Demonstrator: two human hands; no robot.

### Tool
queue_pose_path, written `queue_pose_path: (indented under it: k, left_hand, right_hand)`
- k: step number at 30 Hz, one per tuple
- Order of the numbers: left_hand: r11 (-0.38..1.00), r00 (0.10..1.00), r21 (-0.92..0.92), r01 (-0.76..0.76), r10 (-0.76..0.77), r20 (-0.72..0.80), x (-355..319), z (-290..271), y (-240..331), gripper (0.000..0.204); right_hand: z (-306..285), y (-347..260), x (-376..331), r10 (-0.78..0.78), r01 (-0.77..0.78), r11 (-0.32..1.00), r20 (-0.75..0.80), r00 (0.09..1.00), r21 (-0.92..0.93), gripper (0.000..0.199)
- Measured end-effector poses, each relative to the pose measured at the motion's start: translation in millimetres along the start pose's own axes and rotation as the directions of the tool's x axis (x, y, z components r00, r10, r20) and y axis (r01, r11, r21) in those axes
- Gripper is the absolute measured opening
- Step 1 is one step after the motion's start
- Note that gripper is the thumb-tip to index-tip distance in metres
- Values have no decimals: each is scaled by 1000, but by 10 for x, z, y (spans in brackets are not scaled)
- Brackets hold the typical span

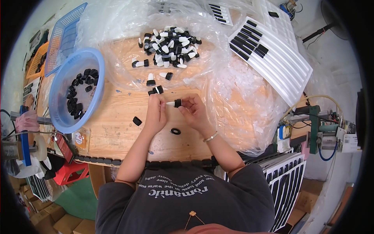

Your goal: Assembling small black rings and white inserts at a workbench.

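Note:
My left hand (157,113) and my right hand (193,110) meet above the wooden table (113,128). Between their fingertips they hold one small dropper piece (174,103), white tip toward the left hand, black collar toward the right. A pile of the same black-and-white dropper pieces (169,46) lies farther away on clear plastic sheeting. A few loose ones (155,90) sit just beyond my fingers. A black cap (136,121) lies left of my left wrist and a black ring (175,131) lies between my forearms.
A blue round basin (62,113) holding black caps stands at the left, with blue and orange mesh baskets (58,37) behind it. White slotted trays (272,58) with black parts lie at the far right. A bag of clear pieces (241,101) sits right of my hands. Machinery (323,128) stands at the right edge.

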State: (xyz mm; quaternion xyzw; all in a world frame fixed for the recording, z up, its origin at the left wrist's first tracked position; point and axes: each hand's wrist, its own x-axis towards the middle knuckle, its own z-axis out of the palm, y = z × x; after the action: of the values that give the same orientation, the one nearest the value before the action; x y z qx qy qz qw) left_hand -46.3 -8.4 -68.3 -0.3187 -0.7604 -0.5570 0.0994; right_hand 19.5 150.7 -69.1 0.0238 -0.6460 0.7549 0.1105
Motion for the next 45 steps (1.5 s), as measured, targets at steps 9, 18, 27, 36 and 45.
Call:
queue_pose_path:
  k: [9, 18, 27, 36, 45]
  left_hand:
    - [910, 954, -309, 275, -220, 202, -110, 12, -118, 6]
    - [831, 955, -472, 295, -258, 143, -64, 69, -55, 6]
    - [757, 951, -586, 291, -294, 93, -107, 127, 22, 9]
    - [924, 985, -352, 148, -171, -35, -141, 199, 34, 8]
    - [937, 973, -286, 200, -225, -55, -128, 222, 39, 6]
  right_hand:
    - [47, -118, -26, -46, 34, 981, -61, 997, -191, 31]
    - [76, -319, 25, -221, 198, 841, 13, 975, -504, 17]
    - [88, -340, 36, -327, 270, 819, -26, 945, -506, 14]
    - [113, -285, 60, -463, 333, 713, -58, 884, -616, 13]
    - [88, -300, 83, -367, 320, 744, 43, 929, -587, 12]
